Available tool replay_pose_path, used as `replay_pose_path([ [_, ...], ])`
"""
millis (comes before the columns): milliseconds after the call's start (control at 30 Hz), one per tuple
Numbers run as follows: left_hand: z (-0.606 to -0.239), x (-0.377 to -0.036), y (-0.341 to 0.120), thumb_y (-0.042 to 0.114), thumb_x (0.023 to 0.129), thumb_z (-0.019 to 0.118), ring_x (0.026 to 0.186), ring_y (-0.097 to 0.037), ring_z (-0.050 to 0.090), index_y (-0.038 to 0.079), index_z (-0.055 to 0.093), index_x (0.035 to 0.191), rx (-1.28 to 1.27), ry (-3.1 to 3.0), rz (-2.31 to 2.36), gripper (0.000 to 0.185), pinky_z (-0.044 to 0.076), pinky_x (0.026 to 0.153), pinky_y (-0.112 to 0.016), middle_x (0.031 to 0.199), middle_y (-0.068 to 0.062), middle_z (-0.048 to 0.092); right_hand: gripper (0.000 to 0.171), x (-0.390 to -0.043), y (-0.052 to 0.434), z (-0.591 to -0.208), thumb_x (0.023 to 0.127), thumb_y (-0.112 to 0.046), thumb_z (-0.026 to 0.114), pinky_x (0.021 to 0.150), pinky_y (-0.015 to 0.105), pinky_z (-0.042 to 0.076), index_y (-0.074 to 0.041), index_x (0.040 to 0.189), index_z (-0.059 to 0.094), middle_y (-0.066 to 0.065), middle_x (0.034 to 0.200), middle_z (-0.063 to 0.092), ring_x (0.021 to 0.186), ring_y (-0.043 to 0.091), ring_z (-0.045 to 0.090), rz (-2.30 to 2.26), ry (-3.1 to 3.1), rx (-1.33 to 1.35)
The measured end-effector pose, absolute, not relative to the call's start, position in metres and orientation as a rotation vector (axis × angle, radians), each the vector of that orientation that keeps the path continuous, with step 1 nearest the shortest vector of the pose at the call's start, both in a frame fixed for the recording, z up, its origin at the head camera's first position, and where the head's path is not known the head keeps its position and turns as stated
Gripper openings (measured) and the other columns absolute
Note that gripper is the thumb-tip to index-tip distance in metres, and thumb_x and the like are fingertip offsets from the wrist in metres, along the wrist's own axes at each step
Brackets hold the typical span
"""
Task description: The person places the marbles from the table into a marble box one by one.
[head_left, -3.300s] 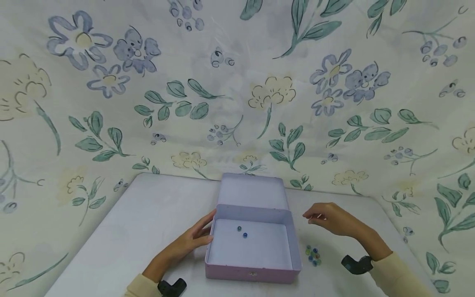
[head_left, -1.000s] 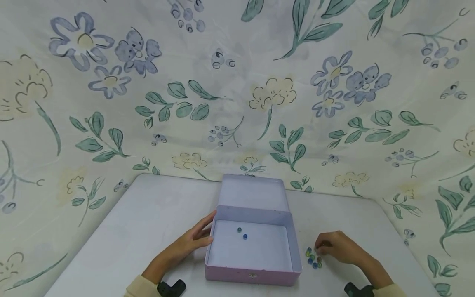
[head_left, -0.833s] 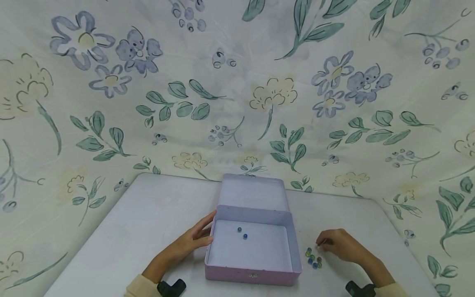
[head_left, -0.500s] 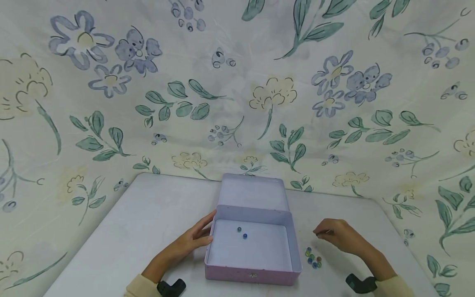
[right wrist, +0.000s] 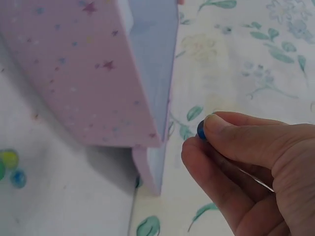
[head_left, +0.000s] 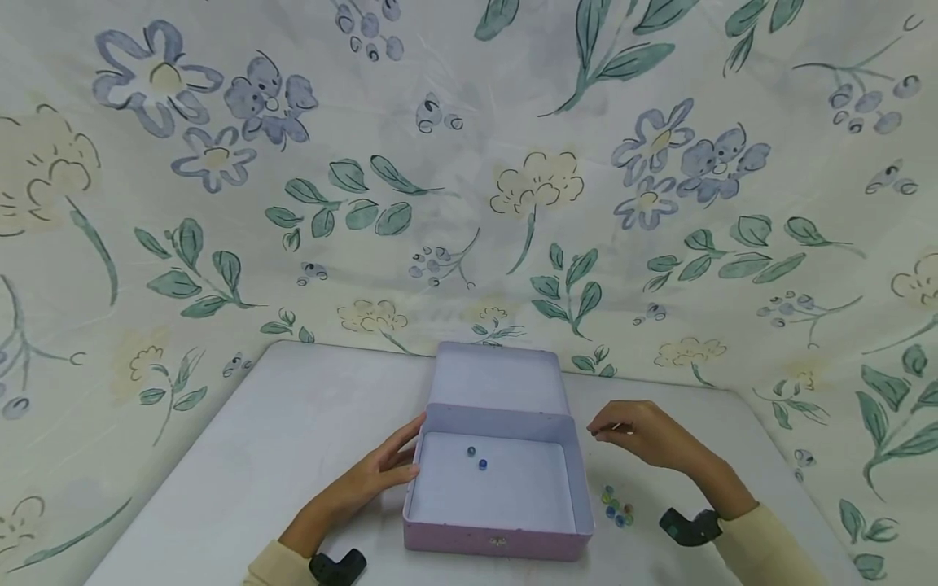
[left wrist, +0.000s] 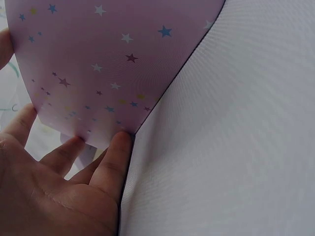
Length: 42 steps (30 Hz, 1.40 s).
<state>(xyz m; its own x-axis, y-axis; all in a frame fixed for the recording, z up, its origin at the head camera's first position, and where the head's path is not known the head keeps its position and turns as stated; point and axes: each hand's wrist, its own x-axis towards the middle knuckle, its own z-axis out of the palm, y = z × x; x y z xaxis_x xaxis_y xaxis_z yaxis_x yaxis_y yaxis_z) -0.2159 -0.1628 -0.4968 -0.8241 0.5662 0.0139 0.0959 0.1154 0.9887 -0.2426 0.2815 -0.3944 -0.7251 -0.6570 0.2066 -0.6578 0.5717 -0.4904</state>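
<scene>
My right hand (head_left: pixel 645 431) pinches a blue marble (right wrist: pixel 201 130) between thumb and forefinger, raised just right of the box. The box (head_left: pixel 498 541) is pink-purple outside with small stars and pale lilac inside. Its lid (head_left: pixel 500 378) lies folded back behind it. Two marbles sit on the box floor, a greenish one (head_left: pixel 471 451) and a blue one (head_left: pixel 483 465). My left hand (head_left: pixel 370 478) rests on the box's left side, fingers extended. In the left wrist view its fingertips (left wrist: pixel 120 142) touch the starred wall.
Several glass marbles (head_left: pixel 611 511), blue, green, yellow and reddish, lie clustered on the white table (head_left: pixel 293 439) right of the box. A flower-printed cloth (head_left: pixel 469 203) hangs behind and to both sides of the table.
My right hand has lifted from beside the marble cluster and moved up and left toward the box's right wall, carrying a marble. My left hand and the box have stayed in place.
</scene>
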Motion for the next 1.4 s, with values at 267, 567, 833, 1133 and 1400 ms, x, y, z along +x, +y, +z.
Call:
replay_pose_path([
  [267,-0.498,-0.216,-0.163,0.018,0.104,0.049,0.148,-0.057,0.012,0.024,0.007,0.163,0.648,2.032,1.753,0.073,0.018,0.112,-0.076,0.169,-0.013,-0.003,0.019,-0.251,0.243,-0.375,0.088,-0.001,0.072,0.077,0.022,0.058,-0.01,0.105,0.076,-0.001,0.1,0.075,0.089,0.005,0.068,0.838,-2.805,1.231],
  [567,-0.499,-0.216,-0.163,0.019,0.104,0.05,0.15,-0.055,0.011,0.027,0.008,0.162,0.618,2.027,1.753,0.072,0.016,0.114,-0.075,0.17,-0.012,-0.003,0.019,-0.264,0.203,-0.369,0.089,-0.002,0.071,0.08,0.018,0.057,-0.012,0.104,0.077,-0.001,0.101,0.075,0.092,0.007,0.069,0.747,-2.825,1.357],
  [833,-0.496,-0.215,-0.162,0.02,0.104,0.05,0.149,-0.055,0.012,0.028,0.009,0.162,0.616,2.036,1.752,0.072,0.016,0.112,-0.076,0.17,-0.012,-0.002,0.018,-0.274,0.175,-0.373,0.089,-0.003,0.072,0.079,0.015,0.056,-0.01,0.104,0.077,0.001,0.101,0.076,0.091,0.006,0.07,0.754,-2.827,1.459],
  [1133,-0.495,-0.216,-0.162,0.02,0.104,0.05,0.149,-0.056,0.011,0.029,0.008,0.162,0.623,2.037,1.746,0.072,0.016,0.113,-0.076,0.169,-0.013,-0.002,0.015,-0.281,0.151,-0.387,0.09,-0.004,0.072,0.079,0.015,0.055,-0.009,0.103,0.077,0.003,0.099,0.076,0.089,0.003,0.068,0.773,-2.839,1.534],
  [1400,-0.497,-0.217,-0.163,0.019,0.104,0.049,0.149,-0.056,0.011,0.027,0.007,0.162,0.638,2.026,1.755,0.072,0.015,0.113,-0.076,0.169,-0.013,-0.003,0.015,-0.283,0.132,-0.402,0.09,-0.002,0.071,0.078,0.012,0.053,-0.004,0.104,0.077,0.002,0.098,0.075,0.087,0.002,0.066,0.672,-2.911,1.542],
])
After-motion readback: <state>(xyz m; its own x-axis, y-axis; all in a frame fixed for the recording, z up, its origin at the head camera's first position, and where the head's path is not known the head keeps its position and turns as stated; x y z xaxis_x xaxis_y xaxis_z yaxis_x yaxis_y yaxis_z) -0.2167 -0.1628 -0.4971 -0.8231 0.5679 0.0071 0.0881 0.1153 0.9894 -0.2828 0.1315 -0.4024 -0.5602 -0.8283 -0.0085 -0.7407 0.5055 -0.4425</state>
